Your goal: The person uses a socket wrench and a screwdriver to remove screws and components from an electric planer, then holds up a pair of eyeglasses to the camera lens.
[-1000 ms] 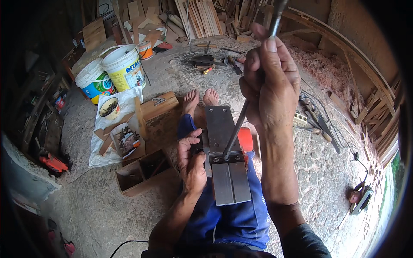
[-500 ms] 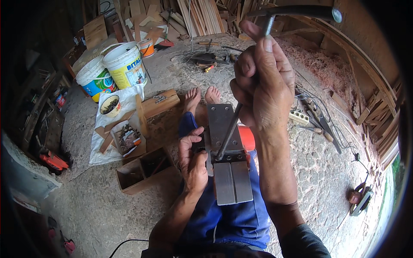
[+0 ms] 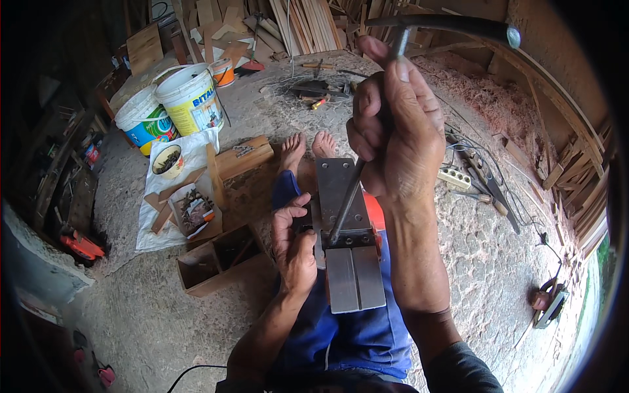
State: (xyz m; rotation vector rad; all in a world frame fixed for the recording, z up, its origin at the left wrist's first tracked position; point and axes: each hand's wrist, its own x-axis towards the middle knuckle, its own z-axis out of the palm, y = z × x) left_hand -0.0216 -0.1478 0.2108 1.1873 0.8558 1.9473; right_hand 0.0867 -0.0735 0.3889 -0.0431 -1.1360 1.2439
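An electric planer (image 3: 356, 281) lies upside down across my lap, its flat metal sole plates facing up and a row of bolts showing in the blade gap. My left hand (image 3: 295, 252) is closed on the planer's left side; part of its grip is hidden behind the body. In my right hand (image 3: 406, 137) is a T-handle wrench (image 3: 347, 203), gripped round the shaft just under the crossbar. The wrench leans to the right, and its lower tip meets the leftmost bolt in the gap.
Two large buckets (image 3: 190, 98) stand at the far left near a white sheet (image 3: 152, 223) with a bowl and a tray of small parts. Beside my left leg sits an open wooden box (image 3: 196, 285). A power strip (image 3: 455, 177), cables and a handsaw (image 3: 498, 190) lie at the right.
My right hand has shifted slightly left, and the wrench's crossbar has moved and turned a little with it. My left hand and the planer look the same.
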